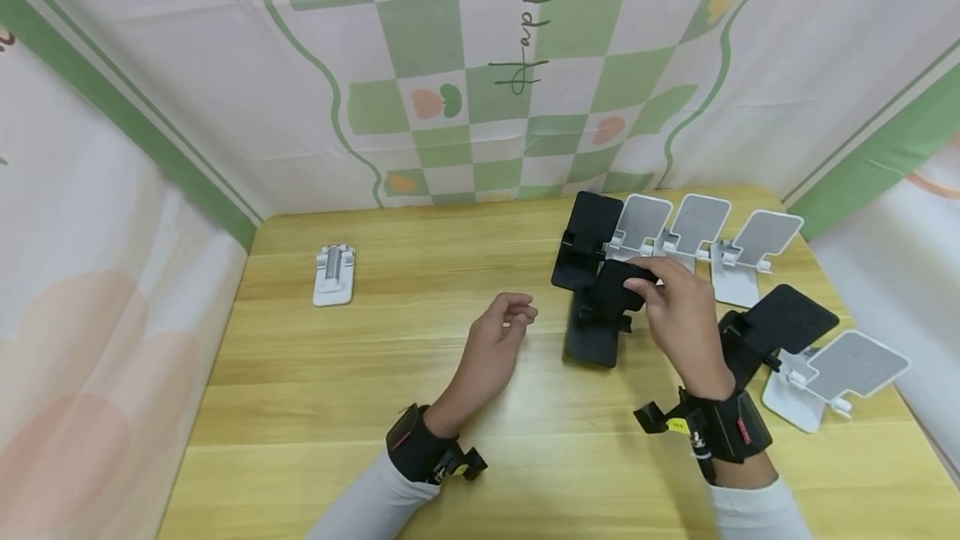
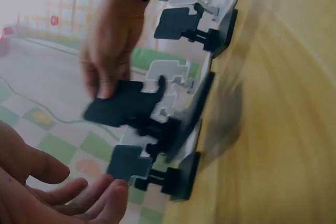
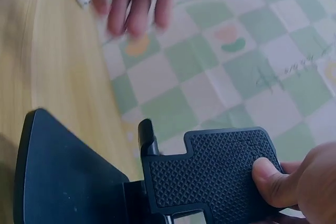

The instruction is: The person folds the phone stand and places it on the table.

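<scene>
My right hand (image 1: 684, 319) pinches the top plate of a black folding phone stand (image 1: 592, 333) between thumb and fingers. In the right wrist view, the thumb lies on the textured face of that stand (image 3: 210, 169). The left wrist view shows its base (image 2: 194, 114) tilted, with a gap and a shadow between it and the table. Left of the stand, my left hand (image 1: 498, 340) hovers with loosely bent fingers and holds nothing. Just behind the held stand is another unfolded black stand (image 1: 588, 232).
Three unfolded white stands (image 1: 697, 223) line the back right. Nearer the right edge are a black stand (image 1: 791, 319) and a white stand (image 1: 858, 363), both unfolded. A folded white stand (image 1: 333, 276) lies at the left on the wooden table (image 1: 300, 407). A patterned cloth (image 1: 495, 140) hangs behind.
</scene>
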The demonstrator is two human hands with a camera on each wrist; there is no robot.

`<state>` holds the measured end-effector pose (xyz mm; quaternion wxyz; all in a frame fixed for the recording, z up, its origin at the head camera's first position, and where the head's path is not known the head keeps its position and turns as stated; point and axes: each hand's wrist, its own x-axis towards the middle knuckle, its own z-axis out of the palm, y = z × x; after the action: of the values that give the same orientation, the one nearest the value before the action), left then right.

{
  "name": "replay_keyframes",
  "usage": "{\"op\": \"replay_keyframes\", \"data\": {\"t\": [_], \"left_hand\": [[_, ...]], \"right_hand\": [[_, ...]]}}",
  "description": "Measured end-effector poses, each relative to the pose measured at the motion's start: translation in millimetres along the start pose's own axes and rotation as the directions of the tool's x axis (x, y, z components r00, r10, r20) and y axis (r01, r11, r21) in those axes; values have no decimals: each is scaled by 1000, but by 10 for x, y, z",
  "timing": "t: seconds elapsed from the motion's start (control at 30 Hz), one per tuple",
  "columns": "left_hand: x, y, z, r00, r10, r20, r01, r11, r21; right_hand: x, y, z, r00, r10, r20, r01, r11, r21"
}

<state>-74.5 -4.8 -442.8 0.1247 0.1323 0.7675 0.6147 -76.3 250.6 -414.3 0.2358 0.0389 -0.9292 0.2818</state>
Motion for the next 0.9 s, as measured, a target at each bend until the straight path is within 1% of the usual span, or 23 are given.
{"op": "replay_keyframes", "data": {"t": [0.07, 0.17, 0.23, 0.27, 0.33, 0.4, 0.47, 0.57, 0.63, 0.7, 0.77, 0.83, 0.87, 0.9], "left_hand": [[28, -25, 29, 999, -40, 26, 41, 999, -34], [70, -64, 68, 993, -101, 62, 109, 986, -126], [96, -87, 88, 986, -146, 86, 160, 970, -183], [109, -99, 98, 981, -168, 100, 187, 957, -221], [127, -108, 111, 972, -200, 124, 227, 936, -268], [134, -98, 112, 967, -213, 138, 246, 921, -302], [137, -86, 109, 965, -220, 141, 255, 912, -321], [123, -58, 89, 968, -215, 129, 246, 915, -319], [112, -51, 74, 967, -219, 127, 249, 909, -335], [96, -48, 57, 967, -219, 133, 253, 892, -375], [83, -51, 42, 966, -215, 144, 257, 870, -421], [62, -34, 26, 964, -213, 157, 262, 846, -464], [53, -24, 19, 964, -212, 161, 264, 840, -475], [42, -9, 11, 964, -208, 165, 263, 834, -486]], "right_hand": [[-6, -87, -2, 1000, -14, -5, 14, 1000, 15], [-6, -227, -1, 999, -31, -13, 31, 999, 42], [-6, -320, -4, 999, -38, -17, 39, 997, 67], [-8, -364, -5, 999, -42, -18, 43, 996, 80], [-13, -445, -4, 998, -58, -23, 60, 992, 108], [-17, -514, -3, 997, -76, -30, 79, 988, 132], [-17, -568, -1, 995, -96, -41, 101, 984, 147], [-13, -627, 0, 992, -110, -54, 118, 980, 161], [-15, -658, -1, 993, -105, -53, 113, 977, 181], [-18, -683, 1, 996, -84, -34, 90, 967, 239], [-24, -700, 9, 999, -43, 9, 38, 942, 332], [-37, -716, 13, 996, 23, 88, -57, 910, 410], [-46, -716, 20, 989, 58, 136, -113, 891, 440], [-57, -716, 25, 978, 96, 188, -174, 871, 460]]}}
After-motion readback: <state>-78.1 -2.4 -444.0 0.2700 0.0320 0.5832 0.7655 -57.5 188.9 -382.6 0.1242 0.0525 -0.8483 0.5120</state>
